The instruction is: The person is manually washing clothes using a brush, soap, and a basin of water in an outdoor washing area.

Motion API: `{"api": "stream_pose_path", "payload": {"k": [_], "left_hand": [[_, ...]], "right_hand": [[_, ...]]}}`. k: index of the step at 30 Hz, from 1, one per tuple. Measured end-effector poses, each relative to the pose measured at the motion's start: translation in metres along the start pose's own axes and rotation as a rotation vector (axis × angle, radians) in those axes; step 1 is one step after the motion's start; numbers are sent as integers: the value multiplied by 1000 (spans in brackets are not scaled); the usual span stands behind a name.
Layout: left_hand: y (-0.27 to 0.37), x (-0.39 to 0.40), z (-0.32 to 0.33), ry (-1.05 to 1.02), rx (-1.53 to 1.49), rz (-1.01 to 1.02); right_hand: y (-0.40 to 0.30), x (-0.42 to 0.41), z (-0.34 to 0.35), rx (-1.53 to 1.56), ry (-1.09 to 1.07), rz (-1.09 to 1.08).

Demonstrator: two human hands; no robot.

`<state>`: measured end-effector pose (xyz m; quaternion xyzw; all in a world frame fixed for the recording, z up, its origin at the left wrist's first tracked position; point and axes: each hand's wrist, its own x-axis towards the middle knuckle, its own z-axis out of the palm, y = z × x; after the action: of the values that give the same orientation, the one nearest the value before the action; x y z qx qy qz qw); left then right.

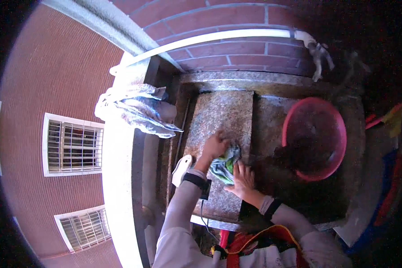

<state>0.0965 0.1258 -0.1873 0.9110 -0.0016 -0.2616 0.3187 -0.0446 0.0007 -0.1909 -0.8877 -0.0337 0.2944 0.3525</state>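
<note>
A bunched green, white and grey cloth [225, 167] lies on a speckled stone slab [222, 114] in front of me. My left hand [215, 146] is at the cloth's upper left side, fingers curled; whether it grips the fabric cannot be told. My right hand [243, 179] rests against the cloth's right edge, its fingers spread and pressing on it. A white oblong object with a small dark hole [182, 170] sits at the slab's left edge, beside my left wrist.
Right of the slab, a pink plastic basin [342, 134] stands in the dark sink area. A white pipe [221, 35] with a tap [318, 55] runs along the brick wall. Light cloths [137, 109] hang at the left. A low stone rim [261, 77] borders the back.
</note>
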Motion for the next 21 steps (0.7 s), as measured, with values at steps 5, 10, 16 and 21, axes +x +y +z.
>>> {"api": "stream_pose_path", "payload": {"k": [5, 10, 16, 21], "left_hand": [[-26, -62, 63, 114, 316, 362], [-9, -41, 98, 81, 166, 230], [-8, -35, 48, 91, 421, 333], [-12, -113, 73, 236, 321, 648]], "right_hand": [[19, 16, 1, -295, 256, -58], [56, 25, 40, -668, 431, -136], [21, 15, -4, -190, 197, 12], [39, 23, 23, -298, 334, -41]]}}
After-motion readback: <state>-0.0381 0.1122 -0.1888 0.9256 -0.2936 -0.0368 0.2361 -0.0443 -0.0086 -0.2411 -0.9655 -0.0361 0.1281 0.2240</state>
